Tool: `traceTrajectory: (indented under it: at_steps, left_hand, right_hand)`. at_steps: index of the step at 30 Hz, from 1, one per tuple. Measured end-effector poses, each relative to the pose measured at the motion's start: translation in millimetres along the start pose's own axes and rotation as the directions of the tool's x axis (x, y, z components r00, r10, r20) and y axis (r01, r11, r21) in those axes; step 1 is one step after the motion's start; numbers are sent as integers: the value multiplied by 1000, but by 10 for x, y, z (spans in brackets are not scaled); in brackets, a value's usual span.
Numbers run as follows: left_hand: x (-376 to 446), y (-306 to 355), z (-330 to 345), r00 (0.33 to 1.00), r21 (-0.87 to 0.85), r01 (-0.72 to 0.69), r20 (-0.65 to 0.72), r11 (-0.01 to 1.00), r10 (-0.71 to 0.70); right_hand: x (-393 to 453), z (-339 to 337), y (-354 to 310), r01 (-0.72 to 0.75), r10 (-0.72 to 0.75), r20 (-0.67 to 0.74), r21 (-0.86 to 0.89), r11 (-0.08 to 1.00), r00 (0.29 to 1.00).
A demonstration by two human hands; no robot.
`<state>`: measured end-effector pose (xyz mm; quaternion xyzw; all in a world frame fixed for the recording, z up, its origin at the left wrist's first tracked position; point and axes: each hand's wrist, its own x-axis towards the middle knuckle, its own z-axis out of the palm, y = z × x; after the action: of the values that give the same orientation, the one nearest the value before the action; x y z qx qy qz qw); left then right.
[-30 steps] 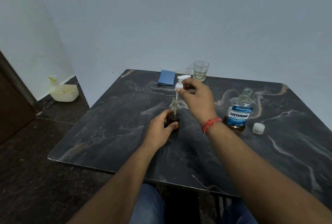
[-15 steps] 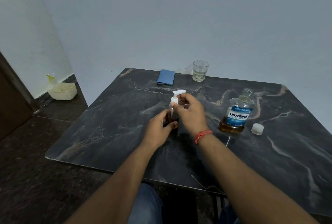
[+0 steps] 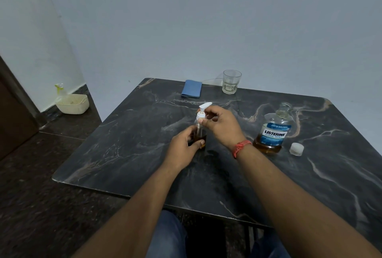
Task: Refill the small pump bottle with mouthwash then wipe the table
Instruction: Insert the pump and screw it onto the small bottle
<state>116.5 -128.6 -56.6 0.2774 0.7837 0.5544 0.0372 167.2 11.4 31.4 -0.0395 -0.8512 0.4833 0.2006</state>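
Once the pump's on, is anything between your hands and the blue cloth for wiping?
Nothing visible: the cloth lies at the far table edge, with bare tabletop between it and the pump bottle. The glass stands beside it, clear.

Home room – marble-look table, drinking glass, plastic basket on floor.

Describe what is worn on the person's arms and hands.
Both forearms are bare, with no sleeves in view. The right wrist carries a red-orange thread band, knotted, with loose ends. The left hand and right hand show no gloves, rings or watch.
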Motion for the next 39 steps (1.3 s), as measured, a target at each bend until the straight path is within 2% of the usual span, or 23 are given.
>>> traceTrajectory:
  at_steps: [8,16,20,24,28,31,39]
  left_hand:
    - [9,-17,3,1000,7,11,10,1000,-11]
    - [-8,11,-12,1000,5,-15,3,1000,15]
    - [-10,24,-12,1000,18,-6,1,1000,6]
    - [-13,34,-17,1000,7,-2,-3,1000,2]
    - [-12,27,-8,1000,-22,-7,9,1000,8]
    - [-12,31,-7,1000,-21,-7,3,1000,7]
    - [-5,39,-19,1000,36,7,6,999,-7]
  right_hand:
    - [11,-30,-12,59,-59,9,-9,998,998]
    - [-20,40,31,8,-9,-58,-10,1000,998]
    - [-12,69,19,-32,35,-77,45,999,996]
    - [-25,75,-10,-47,57,-64,146,988,996]
    - [-45,4,-2,-39,34,25,238,970,999]
    - [-34,-12,1,-41,24,74,233,972,997]
    - [-7,101,39,-157,168,-15,267,951,986]
